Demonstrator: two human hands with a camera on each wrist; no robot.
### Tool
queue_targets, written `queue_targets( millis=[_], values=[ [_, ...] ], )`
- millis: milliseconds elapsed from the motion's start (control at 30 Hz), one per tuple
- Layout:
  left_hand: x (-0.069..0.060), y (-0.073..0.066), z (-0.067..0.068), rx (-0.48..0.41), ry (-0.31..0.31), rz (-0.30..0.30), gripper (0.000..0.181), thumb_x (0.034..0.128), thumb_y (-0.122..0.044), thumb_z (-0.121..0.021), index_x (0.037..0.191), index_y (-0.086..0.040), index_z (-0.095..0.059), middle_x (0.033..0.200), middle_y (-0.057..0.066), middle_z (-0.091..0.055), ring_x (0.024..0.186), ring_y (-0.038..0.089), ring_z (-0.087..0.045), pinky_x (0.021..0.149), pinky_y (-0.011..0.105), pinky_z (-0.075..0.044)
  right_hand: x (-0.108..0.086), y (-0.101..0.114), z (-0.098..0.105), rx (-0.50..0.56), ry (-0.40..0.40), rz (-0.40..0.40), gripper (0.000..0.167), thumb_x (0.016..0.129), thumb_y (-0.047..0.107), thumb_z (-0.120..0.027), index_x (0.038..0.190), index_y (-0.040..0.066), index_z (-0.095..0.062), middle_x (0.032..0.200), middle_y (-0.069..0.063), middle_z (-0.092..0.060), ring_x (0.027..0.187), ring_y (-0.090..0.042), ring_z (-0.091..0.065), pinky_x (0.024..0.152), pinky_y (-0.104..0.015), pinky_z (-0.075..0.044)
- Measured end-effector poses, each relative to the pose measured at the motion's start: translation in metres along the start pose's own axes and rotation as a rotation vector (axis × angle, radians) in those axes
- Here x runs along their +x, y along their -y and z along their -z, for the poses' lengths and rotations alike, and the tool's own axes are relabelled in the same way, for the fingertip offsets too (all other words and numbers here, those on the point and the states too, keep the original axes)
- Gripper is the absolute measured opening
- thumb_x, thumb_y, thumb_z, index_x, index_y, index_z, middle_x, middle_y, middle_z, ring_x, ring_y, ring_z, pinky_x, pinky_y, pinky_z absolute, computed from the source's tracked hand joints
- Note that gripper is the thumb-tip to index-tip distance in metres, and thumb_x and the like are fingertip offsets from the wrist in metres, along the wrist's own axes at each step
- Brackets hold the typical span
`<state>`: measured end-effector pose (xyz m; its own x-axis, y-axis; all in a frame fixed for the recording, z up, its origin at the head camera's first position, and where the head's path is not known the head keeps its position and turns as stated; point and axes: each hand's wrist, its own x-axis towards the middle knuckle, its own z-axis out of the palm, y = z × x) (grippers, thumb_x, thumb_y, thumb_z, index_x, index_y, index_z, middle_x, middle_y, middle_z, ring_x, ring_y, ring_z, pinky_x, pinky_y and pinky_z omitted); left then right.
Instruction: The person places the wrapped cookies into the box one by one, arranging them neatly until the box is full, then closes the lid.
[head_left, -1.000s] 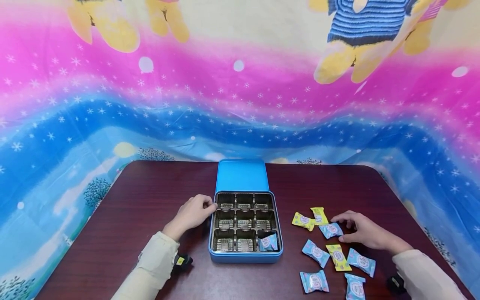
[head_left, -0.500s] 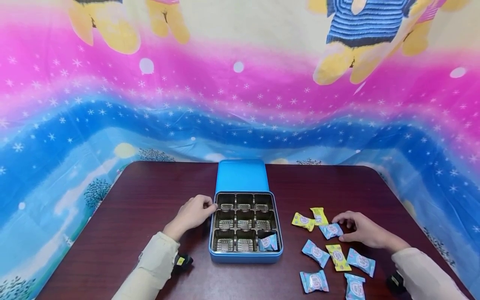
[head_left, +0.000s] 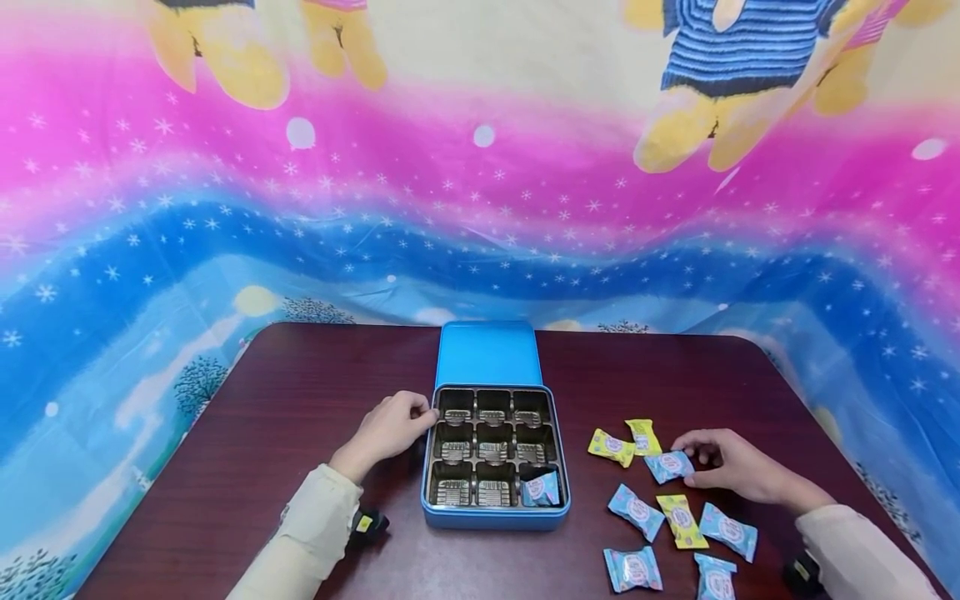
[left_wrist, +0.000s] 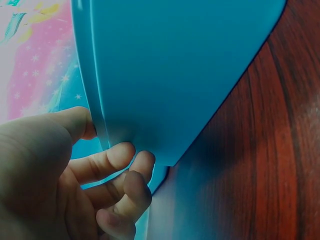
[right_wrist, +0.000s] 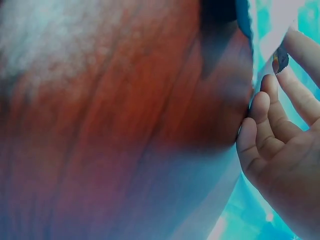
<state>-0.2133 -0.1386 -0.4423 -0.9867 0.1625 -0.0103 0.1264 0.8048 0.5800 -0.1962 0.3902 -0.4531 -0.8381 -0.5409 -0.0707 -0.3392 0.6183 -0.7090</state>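
An open blue tin box (head_left: 497, 521) sits mid-table, its lid (head_left: 489, 354) laid back behind it. Inside is a dark tray of several compartments; the front right one holds a blue-wrapped candy (head_left: 540, 489). My left hand (head_left: 392, 427) holds the tin's left side: in the left wrist view the thumb is at the rim and a curled fingertip meets the wall. To the right, my right hand (head_left: 731, 464) pinches another blue-wrapped candy (head_left: 667, 467) between thumb and index finger. In the right wrist view only the wrapper's end (right_wrist: 281, 60) shows, between the fingers.
Two yellow-wrapped candies (head_left: 611, 447) lie just left of my right hand. Nearer the front are another yellow candy (head_left: 681, 522) and several blue ones (head_left: 636, 512). A printed cloth (head_left: 480, 208) hangs behind the dark red table (head_left: 322, 367).
The head view has shifted slightly. My right thumb and index finger have come in on the blue candy, which is tilted a little differently. The left hand stays at the tin.
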Motion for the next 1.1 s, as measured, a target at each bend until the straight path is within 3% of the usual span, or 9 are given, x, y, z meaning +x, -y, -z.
queue_targets(
  millis=[267,500,1100],
  values=[
    [0.000,0.000,0.000,0.001,0.000,-0.003,0.034,0.0949,-0.033,-0.063,0.064,-0.021,-0.054,0.058,-0.007,-0.043,0.056,0.014,-0.043,0.056,0.030,-0.034,-0.004,0.000,0.001,-0.014,-0.043,0.019,0.032,0.092,0.011,-0.072,0.122,0.003,-0.064,0.095,0.001,-0.062,0.075,-0.011,-0.051,0.060,-0.028,-0.044],
    [0.000,0.000,0.000,0.001,-0.002,0.002,0.034,0.0950,-0.033,-0.063,0.064,-0.021,-0.054,0.058,-0.007,-0.043,0.056,0.014,-0.043,0.056,0.030,-0.034,-0.005,0.006,0.002,-0.006,-0.061,0.041,0.032,0.093,0.010,-0.071,0.123,0.002,-0.064,0.097,-0.001,-0.064,0.076,-0.011,-0.051,0.060,-0.028,-0.044],
    [-0.001,0.000,0.000,-0.006,-0.007,0.002,0.035,0.0949,-0.033,-0.063,0.064,-0.021,-0.054,0.056,-0.007,-0.041,0.055,0.014,-0.043,0.054,0.031,-0.034,0.003,0.033,-0.005,-0.014,-0.072,-0.022,0.042,0.093,0.021,-0.073,0.127,0.001,-0.062,0.108,-0.005,-0.065,0.082,-0.010,-0.054,0.065,-0.026,-0.047]
  ],
)
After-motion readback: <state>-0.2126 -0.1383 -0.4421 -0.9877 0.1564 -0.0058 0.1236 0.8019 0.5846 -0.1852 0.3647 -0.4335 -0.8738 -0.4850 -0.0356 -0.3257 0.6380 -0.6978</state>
